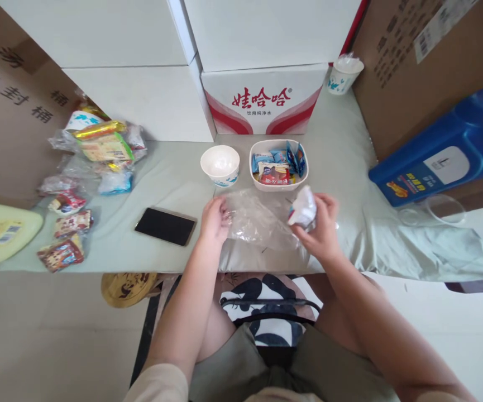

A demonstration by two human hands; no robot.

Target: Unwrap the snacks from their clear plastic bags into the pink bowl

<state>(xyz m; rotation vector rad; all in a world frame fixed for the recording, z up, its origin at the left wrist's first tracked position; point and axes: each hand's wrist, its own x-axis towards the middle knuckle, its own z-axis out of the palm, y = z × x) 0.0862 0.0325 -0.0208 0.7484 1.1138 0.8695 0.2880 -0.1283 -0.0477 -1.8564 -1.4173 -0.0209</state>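
Observation:
My left hand (215,219) is closed on the left edge of a clear plastic bag (258,220), which lies crumpled on the cloth-covered table. In my right hand (324,226) is a small white snack packet (304,207) with some red and blue print, held just above the bag's right end. Behind the bag stand a white paper bowl (220,164) and, to its right, a white square container (278,186). Blue and red snack packets (275,172) fill the container. A black phone (166,226) lies left of my left hand.
Snack packets and plastic wrapping (105,148) pile up at the left, near a yellow-green bottle (4,231). A blue bottle (438,151) and a clear cup (446,210) are at the right. White boxes (262,100) and a paper cup (344,74) stand at the back.

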